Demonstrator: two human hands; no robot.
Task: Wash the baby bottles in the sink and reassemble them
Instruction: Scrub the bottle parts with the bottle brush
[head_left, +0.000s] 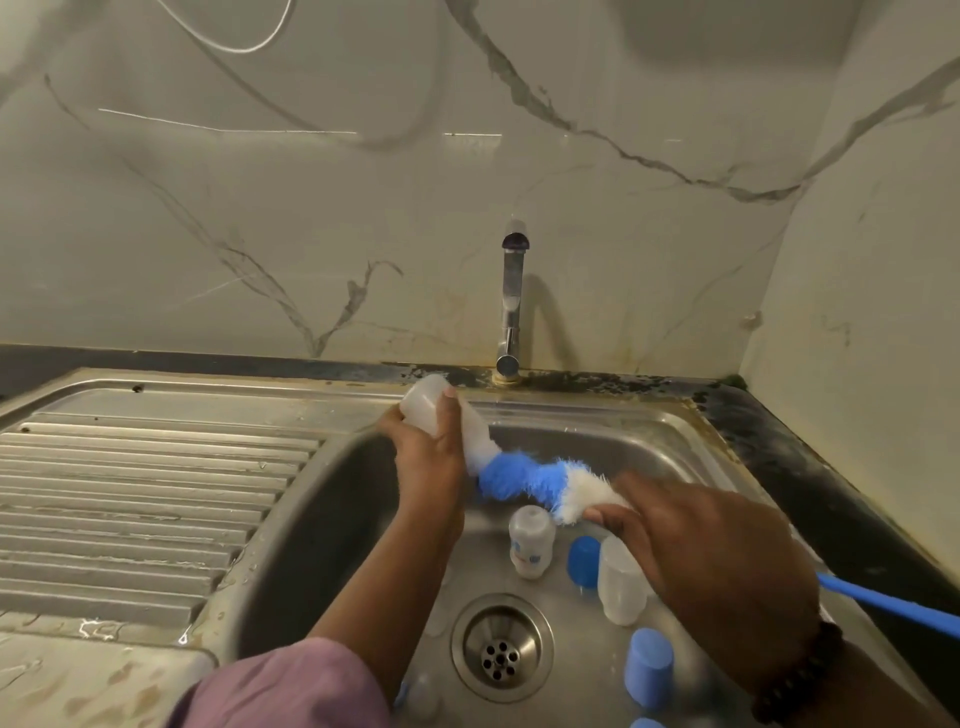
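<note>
A translucent white baby bottle (441, 415) is tilted over the sink (649, 441), base up to the left, mouth down to the right. A blue and white bottle brush (540, 486) pokes its bristles into that mouth, its blue handle running off to the right. In the basin stand a small bottle (531, 540), a clear bottle (621, 584) and blue caps (648, 667).

Left hand (431, 447), forearm raised from a rolled sleeve, fingers curled in a grip, thumb on top. Right hand (696, 540) reaches across from the right, fingers pinched together, a beaded band at the wrist.
</note>
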